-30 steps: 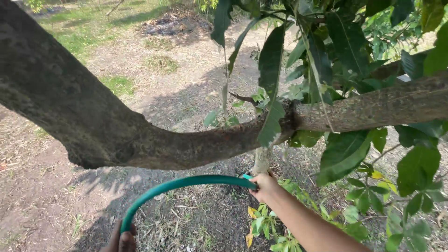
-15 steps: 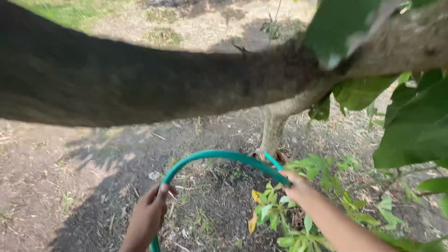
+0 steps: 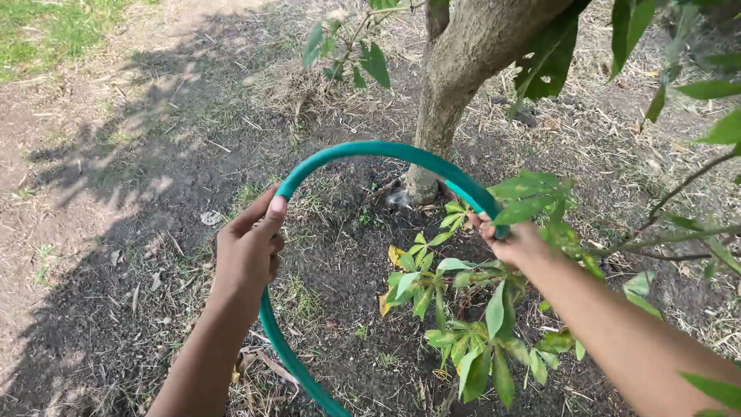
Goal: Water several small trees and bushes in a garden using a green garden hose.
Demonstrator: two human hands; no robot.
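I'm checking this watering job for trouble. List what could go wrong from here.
The green hose arches sharply between the left hand and right hand; it might kink and choke the flow. Its end sits close to the trunk base, so water could wash soil away there. The low leafy shoots under the right arm could get snagged or crushed.

We saw no packages, labels, signs or screens anywhere around our fingers.
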